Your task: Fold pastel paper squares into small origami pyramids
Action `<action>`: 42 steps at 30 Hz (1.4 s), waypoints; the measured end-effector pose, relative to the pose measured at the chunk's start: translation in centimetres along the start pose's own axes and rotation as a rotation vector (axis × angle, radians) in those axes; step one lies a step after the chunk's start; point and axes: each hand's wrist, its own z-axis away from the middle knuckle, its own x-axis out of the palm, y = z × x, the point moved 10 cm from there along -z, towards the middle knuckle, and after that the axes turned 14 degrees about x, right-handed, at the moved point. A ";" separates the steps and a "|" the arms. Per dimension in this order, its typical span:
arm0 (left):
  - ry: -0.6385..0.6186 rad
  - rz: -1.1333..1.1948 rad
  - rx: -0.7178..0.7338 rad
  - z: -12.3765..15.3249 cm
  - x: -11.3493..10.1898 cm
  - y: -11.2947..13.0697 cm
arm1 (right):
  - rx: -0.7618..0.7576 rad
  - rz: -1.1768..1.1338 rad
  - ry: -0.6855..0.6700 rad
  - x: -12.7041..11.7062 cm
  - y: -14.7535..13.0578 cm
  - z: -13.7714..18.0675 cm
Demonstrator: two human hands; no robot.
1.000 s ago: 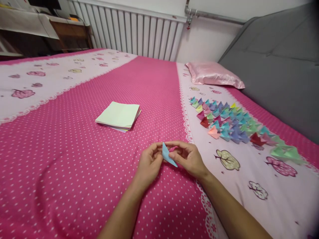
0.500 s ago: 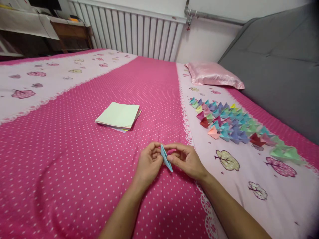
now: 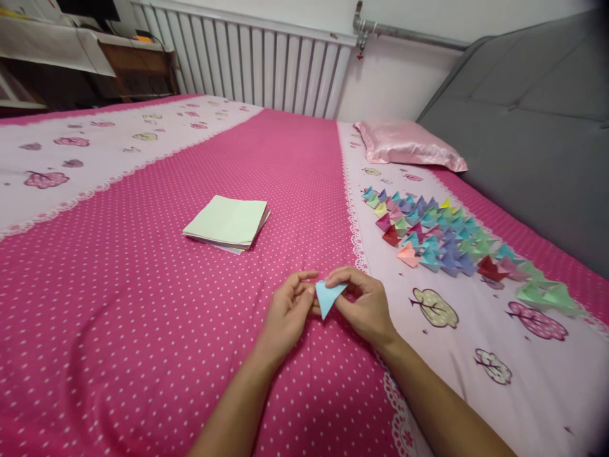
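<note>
A small light-blue folded paper (image 3: 328,297) is held above the bed, its flat triangular face towards me and one point hanging down. My right hand (image 3: 364,304) pinches its upper right part between thumb and fingers. At the paper's left edge, my left hand (image 3: 288,311) is closed, with the thumb tip against the edge and the index finger stretched behind. Its other fingertips are partly hidden. Farther off to the left lies a stack of square paper sheets (image 3: 228,219), pale green on top.
Rows of small folded paper pieces (image 3: 440,231) in many colours stand on the right of the bedspread (image 3: 143,317). Behind them are a pink pillow (image 3: 409,143) and a grey headboard (image 3: 523,114). A white radiator (image 3: 247,57) lines the wall; a desk (image 3: 137,63) stands at far left.
The blue paper has turned from edge-on to show its flat triangular face. My right hand has shifted its hold to the top right, and my left thumb has moved to the left edge.
</note>
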 end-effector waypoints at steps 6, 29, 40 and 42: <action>-0.215 0.158 -0.071 1.0 2.9 -0.3 | -0.152 0.196 0.284 -2.2 -1.7 1.0; -0.017 0.356 -0.091 0.5 1.3 0.1 | -0.336 0.450 -0.091 1.8 -3.4 1.6; -0.108 0.119 -0.045 0.4 1.8 -0.3 | 0.021 -0.103 0.021 -0.8 0.5 -0.2; -0.104 0.059 -0.047 0.4 1.6 -0.6 | 0.114 -0.182 -0.020 -0.5 1.5 -0.4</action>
